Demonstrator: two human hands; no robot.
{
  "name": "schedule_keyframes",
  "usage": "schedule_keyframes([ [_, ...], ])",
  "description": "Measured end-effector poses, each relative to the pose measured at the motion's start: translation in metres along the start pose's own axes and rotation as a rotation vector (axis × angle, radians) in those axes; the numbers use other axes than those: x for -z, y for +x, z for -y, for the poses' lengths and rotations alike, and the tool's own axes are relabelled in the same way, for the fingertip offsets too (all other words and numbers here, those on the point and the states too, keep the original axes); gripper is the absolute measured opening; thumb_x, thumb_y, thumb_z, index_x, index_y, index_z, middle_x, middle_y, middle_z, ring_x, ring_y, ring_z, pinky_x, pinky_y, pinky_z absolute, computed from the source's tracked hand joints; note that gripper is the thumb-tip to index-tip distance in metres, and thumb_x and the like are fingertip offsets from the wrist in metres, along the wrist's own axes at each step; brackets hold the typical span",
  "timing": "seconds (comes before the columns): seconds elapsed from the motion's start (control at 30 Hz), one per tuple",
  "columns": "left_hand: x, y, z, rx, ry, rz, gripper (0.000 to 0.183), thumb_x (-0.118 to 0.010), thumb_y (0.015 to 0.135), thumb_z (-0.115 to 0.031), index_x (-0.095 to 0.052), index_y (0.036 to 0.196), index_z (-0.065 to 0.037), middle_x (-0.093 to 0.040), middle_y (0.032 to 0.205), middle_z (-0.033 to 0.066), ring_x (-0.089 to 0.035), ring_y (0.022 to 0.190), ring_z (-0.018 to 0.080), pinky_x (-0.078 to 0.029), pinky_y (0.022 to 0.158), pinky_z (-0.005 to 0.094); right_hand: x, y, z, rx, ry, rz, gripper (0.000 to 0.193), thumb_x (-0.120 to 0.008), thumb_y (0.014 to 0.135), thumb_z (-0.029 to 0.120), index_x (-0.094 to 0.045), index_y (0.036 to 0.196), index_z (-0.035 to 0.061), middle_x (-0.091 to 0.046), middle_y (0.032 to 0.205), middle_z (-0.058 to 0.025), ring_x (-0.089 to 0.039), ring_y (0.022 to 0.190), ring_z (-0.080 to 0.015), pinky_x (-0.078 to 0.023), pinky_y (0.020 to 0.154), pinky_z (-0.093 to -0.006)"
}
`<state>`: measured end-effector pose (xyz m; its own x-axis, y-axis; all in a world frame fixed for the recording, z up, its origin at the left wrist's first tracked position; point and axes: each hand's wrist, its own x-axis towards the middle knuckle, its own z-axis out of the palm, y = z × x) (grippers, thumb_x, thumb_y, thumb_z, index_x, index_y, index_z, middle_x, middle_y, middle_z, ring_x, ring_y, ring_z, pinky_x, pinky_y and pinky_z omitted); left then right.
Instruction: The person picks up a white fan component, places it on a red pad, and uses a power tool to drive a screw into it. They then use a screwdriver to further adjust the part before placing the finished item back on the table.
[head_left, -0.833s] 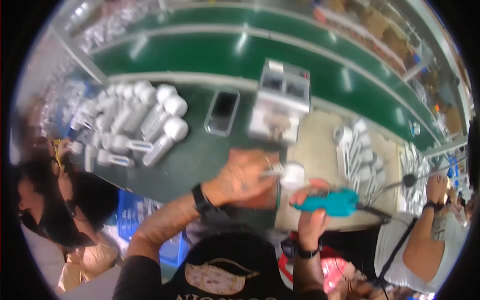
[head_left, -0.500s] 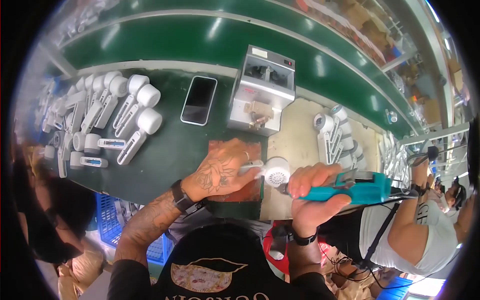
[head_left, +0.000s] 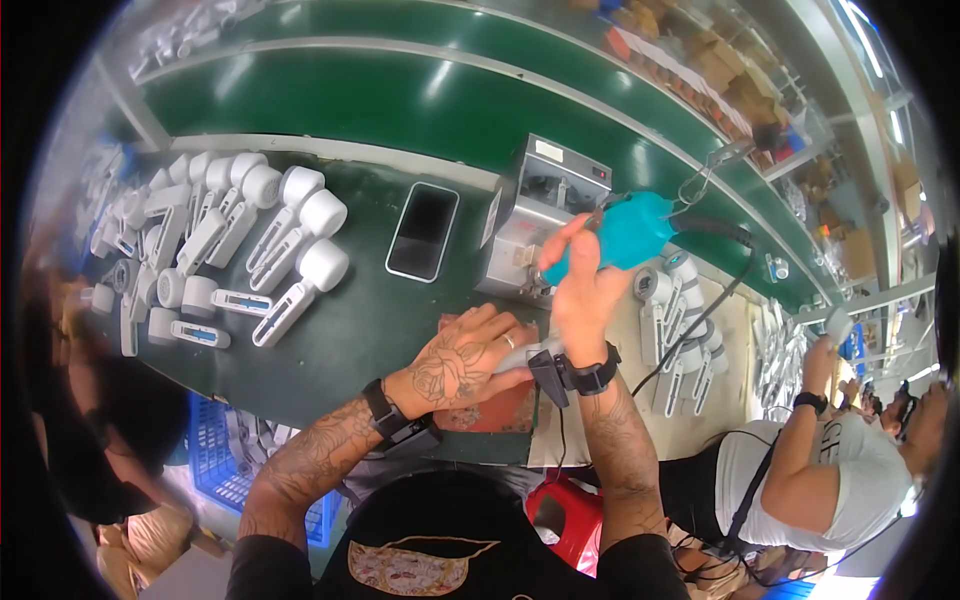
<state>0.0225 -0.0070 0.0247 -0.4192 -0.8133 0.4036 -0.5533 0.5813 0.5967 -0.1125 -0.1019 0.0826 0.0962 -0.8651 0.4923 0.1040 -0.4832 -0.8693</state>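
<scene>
Near the middle of the frame the left hand is laid flat, fingers curled down, over a white part that rests on a reddish-brown mat; only a pale end of the part is seen at the right side of the hand, so its full shape cannot be told. Its long axis appears to run left to right in the picture, toward the right wrist. The right hand is closed around a teal electric screwdriver, which is held just above and to the right of the left hand — its body is tilted toward the upper right, and the tip is hidden behind the fingers. The left hand is therefore the nearer one to the part; the tool stands above it, close but apart. Behind both hands a grey metal box device is placed, with a dark phone to its left. Rows of white handheld units are lying at the upper left on the green worktable.
</scene>
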Motion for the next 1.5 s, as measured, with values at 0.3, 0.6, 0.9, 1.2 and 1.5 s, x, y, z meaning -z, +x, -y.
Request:
schedule_keyframes([
  [0.3, -0.003, 0.004, 0.002, 0.065, -0.037, -0.053, 0.038, -0.077, 0.081, -0.030, -0.067, 0.112, -0.011, -0.062, 0.105, 0.0036, -0.057, 0.095, 0.0261, -0.050, 0.080, 0.0416, 0.018, -0.038, 0.027, -0.086, -0.054, -0.077, 0.054, -0.056, 0.099, 0.049, -0.052, 0.111, -0.0031, -0.055, 0.069, -0.0063, -0.055, 0.062, -0.0169, -0.045, 0.056, -0.0301],
  [0.6, -0.002, 0.002, -0.001, 0.061, -0.025, -0.047, 0.039, -0.079, 0.080, -0.032, -0.067, 0.110, -0.010, -0.064, 0.105, 0.0034, -0.058, 0.094, 0.0259, -0.049, 0.076, 0.0423, 0.028, -0.059, 0.029, -0.157, 0.050, -0.030, 0.056, -0.057, 0.098, 0.050, -0.047, 0.111, -0.0041, -0.053, 0.072, -0.0095, -0.054, 0.062, -0.0212, -0.045, 0.056, -0.0333],
  [0.9, -0.004, 0.001, 0.002, 0.053, -0.009, -0.042, 0.040, -0.077, 0.081, -0.031, -0.066, 0.112, -0.008, -0.063, 0.105, 0.0070, -0.057, 0.095, 0.0290, -0.048, 0.080, 0.0435, 0.025, -0.064, 0.010, -0.130, 0.127, -0.019, 0.044, -0.056, 0.101, 0.043, -0.047, 0.097, 0.0005, -0.052, 0.071, -0.0092, -0.052, 0.062, -0.0195, -0.045, 0.058, -0.0338],
  [1.2, -0.002, 0.001, 0.002, 0.020, 0.003, -0.054, 0.039, -0.074, 0.084, -0.032, -0.066, 0.112, -0.007, -0.061, 0.105, 0.0087, -0.057, 0.095, 0.0304, -0.047, 0.084, 0.0428, 0.024, -0.051, 0.020, -0.177, 0.034, 0.010, 0.040, -0.053, 0.103, 0.039, -0.050, 0.101, -0.0008, -0.055, 0.071, -0.0084, -0.055, 0.064, -0.0176, -0.046, 0.059, -0.0316],
  [1.5, -0.001, -0.004, 0.000, 0.006, -0.037, -0.040, 0.040, -0.070, 0.083, -0.026, -0.063, 0.118, -0.007, -0.059, 0.103, 0.0091, -0.056, 0.096, 0.0293, -0.047, 0.084, 0.0418, -0.003, -0.005, -0.001, 0.027, -0.008, -0.050, 0.025, -0.052, 0.104, 0.026, -0.053, 0.103, 0.0011, -0.056, 0.071, -0.0058, -0.057, 0.063, -0.0152, -0.046, 0.058, -0.0291],
])
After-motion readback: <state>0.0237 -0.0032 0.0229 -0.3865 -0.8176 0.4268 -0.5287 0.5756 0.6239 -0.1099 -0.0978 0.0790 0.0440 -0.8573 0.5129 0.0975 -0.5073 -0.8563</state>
